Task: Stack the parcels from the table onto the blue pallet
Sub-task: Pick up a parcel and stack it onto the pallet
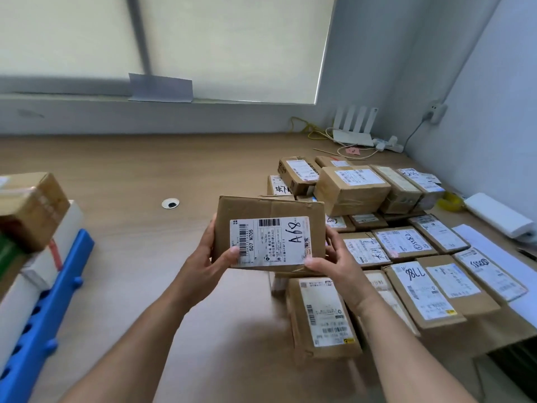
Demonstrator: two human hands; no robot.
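I hold a brown cardboard parcel (270,210) with a white label marked "A68" in the air above the wooden table (130,175). My left hand (207,257) grips its left edge and my right hand (334,257) grips its right lower corner. Several more labelled parcels (404,245) lie packed together on the table to the right. At the far left is the blue pallet (52,301), carrying a white box (52,251) and a brown carton (32,210).
A white router (353,132) with cables and a power strip sits in the far right corner by the wall. A white roll (499,213) and paper sheets lie at the right edge. A round cable hole (170,203) is in the tabletop.
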